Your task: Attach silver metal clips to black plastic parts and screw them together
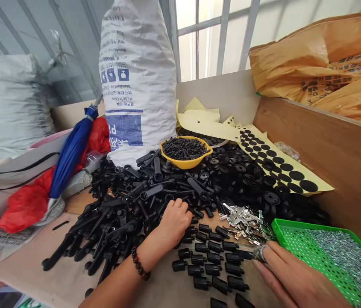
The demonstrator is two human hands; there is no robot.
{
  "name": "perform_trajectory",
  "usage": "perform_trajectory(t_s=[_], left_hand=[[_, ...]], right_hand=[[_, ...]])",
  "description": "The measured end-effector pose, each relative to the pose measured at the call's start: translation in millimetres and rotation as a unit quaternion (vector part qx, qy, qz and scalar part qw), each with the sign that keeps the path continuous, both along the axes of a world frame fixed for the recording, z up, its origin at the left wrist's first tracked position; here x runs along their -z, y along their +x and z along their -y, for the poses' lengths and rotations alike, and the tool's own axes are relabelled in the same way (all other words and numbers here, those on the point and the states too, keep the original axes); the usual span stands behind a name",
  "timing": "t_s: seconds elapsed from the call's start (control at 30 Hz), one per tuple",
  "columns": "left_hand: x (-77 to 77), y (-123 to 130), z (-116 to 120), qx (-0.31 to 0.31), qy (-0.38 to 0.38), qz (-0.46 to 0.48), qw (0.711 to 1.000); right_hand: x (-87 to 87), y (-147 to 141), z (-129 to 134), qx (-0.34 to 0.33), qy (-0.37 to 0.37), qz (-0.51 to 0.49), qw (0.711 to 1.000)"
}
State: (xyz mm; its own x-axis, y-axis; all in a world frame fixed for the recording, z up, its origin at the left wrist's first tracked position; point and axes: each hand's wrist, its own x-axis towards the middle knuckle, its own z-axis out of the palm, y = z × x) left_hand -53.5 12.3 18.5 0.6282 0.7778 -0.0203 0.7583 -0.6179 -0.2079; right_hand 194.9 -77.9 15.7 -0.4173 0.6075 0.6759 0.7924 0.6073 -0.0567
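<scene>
curling left grip [174, 223] loosely over black plastic parts [142, 201], right grip [295, 278] seemingly clenching metal pins [259, 253]

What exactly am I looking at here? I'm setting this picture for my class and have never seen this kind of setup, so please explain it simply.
This view comes from a camera worn on a person's head, looking down at their bare hands. The left hand, wearing a bead bracelet, rests on a heap of black plastic parts. The right hand is beside a green perforated tray of small metal pieces; whatever its fingertips touch is hard to make out. Nearby lie silver metal clips and a yellow bowl of black screws.
</scene>
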Motion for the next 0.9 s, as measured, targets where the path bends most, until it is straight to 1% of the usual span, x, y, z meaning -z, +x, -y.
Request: perform_trajectory(t_s=[0.1, 0.27, 0.37, 0.53, 0.7, 0.8, 0.9], left_hand=[[3.9, 6, 0, -0.004, 0.014, -0.014, 1.0], [9.5, 5, -1, -0.002, 0.038, -0.017, 0.999], [12.7, 2, -2, 0.003, 0.047, -0.011, 0.999], [15.3, -4, -2, 0.008, 0.058, 0.012, 0.998], [13.1, -11, 0, 0.017, 0.06, 0.044, 0.997], [10.2, -14, 3, 0.023, 0.06, 0.062, 0.996], [8.2, -15, 5, 0.026, 0.056, 0.1, 0.993]], right_hand=[[0.7, -2, -14, 0.012, -0.019, 0.021, 1.0], [17.2, -8, -37, 0.045, -0.048, 0.083, 0.994], [27.2, -14, -51, 0.072, -0.083, 0.134, 0.985], [37.6, -20, -75, 0.101, -0.12, 0.166, 0.974], [40.8, -27, -91, 0.142, -0.137, 0.193, 0.961], [40.0, -36, -96, 0.155, -0.143, 0.212, 0.954], [38.7, -42, -100, 0.172, -0.147, 0.224, 0.948]])
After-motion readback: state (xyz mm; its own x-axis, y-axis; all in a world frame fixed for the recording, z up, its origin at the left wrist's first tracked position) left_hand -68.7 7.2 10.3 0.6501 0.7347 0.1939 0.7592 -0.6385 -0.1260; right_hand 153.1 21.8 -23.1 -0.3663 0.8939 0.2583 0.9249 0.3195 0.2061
